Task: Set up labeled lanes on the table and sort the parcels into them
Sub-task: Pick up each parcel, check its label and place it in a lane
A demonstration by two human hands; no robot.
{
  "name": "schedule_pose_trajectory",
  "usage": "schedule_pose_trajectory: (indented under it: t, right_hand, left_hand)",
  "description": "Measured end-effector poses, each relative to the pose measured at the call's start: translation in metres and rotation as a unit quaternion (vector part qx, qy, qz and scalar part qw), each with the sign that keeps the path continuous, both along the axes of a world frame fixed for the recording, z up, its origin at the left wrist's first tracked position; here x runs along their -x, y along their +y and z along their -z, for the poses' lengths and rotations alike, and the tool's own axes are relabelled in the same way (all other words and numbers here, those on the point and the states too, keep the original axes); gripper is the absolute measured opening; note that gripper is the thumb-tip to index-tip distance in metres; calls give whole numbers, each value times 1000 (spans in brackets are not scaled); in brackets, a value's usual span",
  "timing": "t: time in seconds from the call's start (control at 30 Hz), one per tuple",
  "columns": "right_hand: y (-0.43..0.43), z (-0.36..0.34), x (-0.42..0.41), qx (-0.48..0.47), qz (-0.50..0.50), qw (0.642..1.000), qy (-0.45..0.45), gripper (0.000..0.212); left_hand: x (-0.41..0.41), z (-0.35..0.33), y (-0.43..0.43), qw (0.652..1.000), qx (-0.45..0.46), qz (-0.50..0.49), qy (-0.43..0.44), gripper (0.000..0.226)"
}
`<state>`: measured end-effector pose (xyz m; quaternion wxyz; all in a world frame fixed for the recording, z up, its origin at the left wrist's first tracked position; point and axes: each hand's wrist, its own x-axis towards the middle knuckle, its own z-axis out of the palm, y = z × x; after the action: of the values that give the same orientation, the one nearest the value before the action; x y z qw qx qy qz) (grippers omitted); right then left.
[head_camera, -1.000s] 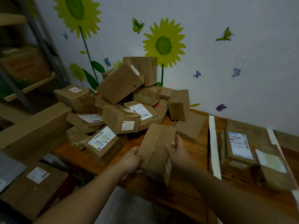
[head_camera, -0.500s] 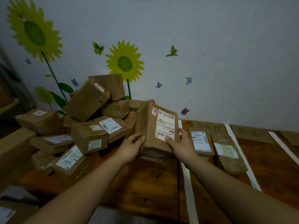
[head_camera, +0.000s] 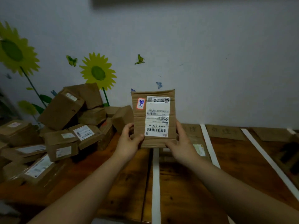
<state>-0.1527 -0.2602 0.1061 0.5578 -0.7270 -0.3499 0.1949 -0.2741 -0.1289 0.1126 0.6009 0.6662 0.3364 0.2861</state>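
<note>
A flat brown cardboard parcel (head_camera: 139, 123) stands upright in the air above the wooden table (head_camera: 242, 159), its white shipping label and a small red-edged sticker facing me. My left hand (head_camera: 129, 139) grips its lower left edge and my right hand (head_camera: 181, 143) grips its lower right edge. White tape strips (head_camera: 156, 175) mark lanes on the table, with brown cardboard lane signs (head_camera: 224, 132) along the wall. A heap of unsorted parcels (head_camera: 64, 126) fills the table's left side. Sorted parcels (head_camera: 199, 149) lie in the first lane, partly hidden behind my right hand.
The wall behind carries sunflower and butterfly stickers. More tape strips (head_camera: 208, 143) run toward the front edge on the right. A dark object (head_camera: 291, 152) sits at the far right edge of the table.
I have lifted the parcel higher and turned its label fully toward me. The camera has swung right, so the pile now sits further left and more lanes show.
</note>
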Motion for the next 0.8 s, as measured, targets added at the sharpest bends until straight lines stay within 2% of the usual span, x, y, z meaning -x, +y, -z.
schedule_pose_trajectory:
  t: [0.1, 0.2, 0.37, 0.57, 0.67, 0.8]
  right_hand:
    - [-24, 10, -7, 33, -6, 999, 6, 73]
    - [-47, 25, -11, 78, 16, 997, 23, 73]
    - [-83, 61, -6, 171, 40, 984, 39, 67]
    - [-105, 114, 14, 201, 20, 978, 45, 43]
    - [-110, 129, 20, 214, 14, 976, 36, 52]
    - [-115, 144, 25, 256, 11, 966, 30, 75]
  left_hand:
    - [-13, 11, -19, 1000, 20, 9, 18, 52]
    - [-22, 27, -36, 995, -6, 49, 92, 58]
    - [-21, 68, -61, 969, -9, 151, 196, 54]
    - [3, 129, -79, 941, -55, 229, 244, 72]
    - [14, 148, -86, 937, -70, 228, 254, 79]
    - [23, 158, -91, 935, -73, 227, 261, 81]
